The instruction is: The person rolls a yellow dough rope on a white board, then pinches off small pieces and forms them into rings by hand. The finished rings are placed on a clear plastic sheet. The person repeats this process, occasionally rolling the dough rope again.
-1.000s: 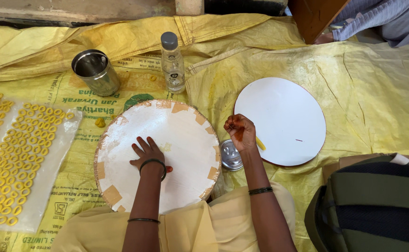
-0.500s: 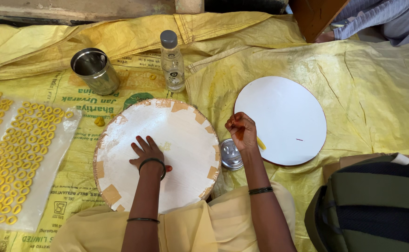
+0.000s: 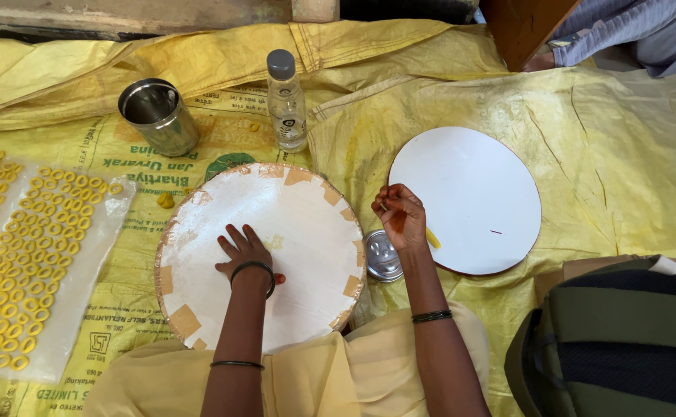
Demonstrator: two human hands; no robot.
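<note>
— Hardly anything had moved since the picture half a second back: my right hand (image 3: 401,218) had kept its place just off the right rim of the taped round board (image 3: 292,197), and my left hand (image 3: 245,253) had stayed flat on that board.

— What was your right grip doing?

— Its fingertips were pressed together, pinching what looked like a small yellow bit of dough; the piece was too small for me to be sure. A yellow strip (image 3: 433,239) showed just right of that hand, on the near-left edge of the plain white disc (image 3: 477,193). It ran slantwise, from far-left to near-right.

— And the left grip?

— Spread, palm down, fingers pointing far, holding nothing. It only pressed the board, which lay between my knees on the yellow sheet (image 3: 616,154) over the floor.

— Which hand was nearer the white disc?

— The right, clearly. The disc lay right of it, its edge nearly touching my knuckles. The left hand was well apart from it, with the board's whole right half between.

— What else lay about?

— A small steel lid (image 3: 382,256) sat in the gap between board and disc, just near-left of my right wrist. Far of the board stood a clear bottle (image 3: 285,100) and, to its left, a steel cup (image 3: 157,116). Rows of yellow rings (image 3: 21,255) lay on clear plastic at far left, and a green bag (image 3: 623,340) sat near right.
</note>
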